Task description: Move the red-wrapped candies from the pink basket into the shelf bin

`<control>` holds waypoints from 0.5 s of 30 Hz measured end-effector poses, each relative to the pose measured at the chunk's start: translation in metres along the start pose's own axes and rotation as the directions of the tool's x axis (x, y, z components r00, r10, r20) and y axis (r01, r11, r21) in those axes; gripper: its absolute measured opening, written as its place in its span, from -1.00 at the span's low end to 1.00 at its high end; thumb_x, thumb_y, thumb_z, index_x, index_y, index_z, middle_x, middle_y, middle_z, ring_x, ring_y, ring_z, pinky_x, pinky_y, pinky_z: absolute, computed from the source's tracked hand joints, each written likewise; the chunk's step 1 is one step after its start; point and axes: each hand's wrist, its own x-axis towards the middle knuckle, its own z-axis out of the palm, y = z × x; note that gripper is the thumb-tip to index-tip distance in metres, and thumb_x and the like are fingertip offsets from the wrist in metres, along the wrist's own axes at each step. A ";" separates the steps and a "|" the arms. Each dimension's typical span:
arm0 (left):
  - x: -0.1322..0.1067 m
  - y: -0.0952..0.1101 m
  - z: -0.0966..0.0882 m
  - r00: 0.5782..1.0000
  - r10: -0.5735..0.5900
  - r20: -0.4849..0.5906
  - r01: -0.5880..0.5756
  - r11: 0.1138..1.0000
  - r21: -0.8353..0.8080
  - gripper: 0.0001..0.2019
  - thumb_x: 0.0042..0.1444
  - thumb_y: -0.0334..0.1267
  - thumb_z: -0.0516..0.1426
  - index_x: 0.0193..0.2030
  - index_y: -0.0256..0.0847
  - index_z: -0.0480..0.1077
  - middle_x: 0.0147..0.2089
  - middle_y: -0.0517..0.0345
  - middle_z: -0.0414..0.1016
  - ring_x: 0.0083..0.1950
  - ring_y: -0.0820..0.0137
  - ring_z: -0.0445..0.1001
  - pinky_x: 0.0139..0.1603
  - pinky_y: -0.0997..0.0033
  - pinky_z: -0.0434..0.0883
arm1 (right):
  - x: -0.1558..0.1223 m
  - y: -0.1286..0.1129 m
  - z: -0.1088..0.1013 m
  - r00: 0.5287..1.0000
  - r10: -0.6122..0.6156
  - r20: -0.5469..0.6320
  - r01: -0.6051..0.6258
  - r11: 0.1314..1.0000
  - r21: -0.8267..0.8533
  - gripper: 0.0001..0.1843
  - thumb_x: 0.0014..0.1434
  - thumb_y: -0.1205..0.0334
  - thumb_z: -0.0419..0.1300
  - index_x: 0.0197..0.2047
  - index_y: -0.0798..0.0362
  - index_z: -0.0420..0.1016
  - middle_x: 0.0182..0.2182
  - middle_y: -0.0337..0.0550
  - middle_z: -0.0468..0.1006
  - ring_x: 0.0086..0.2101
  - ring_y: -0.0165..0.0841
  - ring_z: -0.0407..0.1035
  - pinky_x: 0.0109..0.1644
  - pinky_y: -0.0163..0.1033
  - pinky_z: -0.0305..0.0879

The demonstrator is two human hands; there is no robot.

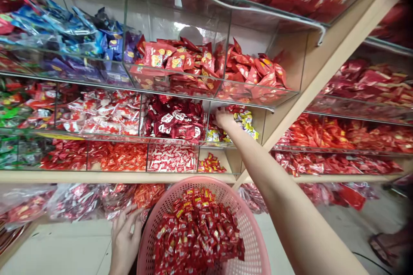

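Note:
A pink perforated plastic basket (254,227) stands in front of me, heaped with red-wrapped candies (196,227). My left hand (125,227) is beside the basket's left rim, its fingers bent a little and apart, holding nothing that I can see. My right arm stretches up past the basket to the shelf. There my right hand (223,118) reaches into a clear bin of yellow-and-white wrapped candies (247,122) with some red ones among them. Its fingertips are hidden inside the bin, so whether they grip anything does not show.
Dark red candy packets (177,118) fill the bin to the left. Below, a bin holds a few red-and-yellow candies (211,164). A slanting wooden shelf post (316,81) is right of my hand. Bagged sweets (74,202) lie under the shelf; a person's foot (383,247) shows at right.

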 end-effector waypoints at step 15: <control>-0.007 0.014 0.008 0.997 -0.029 0.076 0.034 0.997 -0.064 -0.78 0.11 -0.29 -0.01 -0.19 -0.12 0.43 -0.08 0.05 0.36 -0.03 0.22 0.33 -0.05 0.17 0.30 | 0.008 0.011 -0.003 0.990 -0.122 0.074 0.124 0.992 -0.020 -0.63 0.22 0.20 0.00 0.07 0.05 0.35 0.07 0.15 0.28 -0.02 -0.10 0.33 -0.03 -0.10 0.31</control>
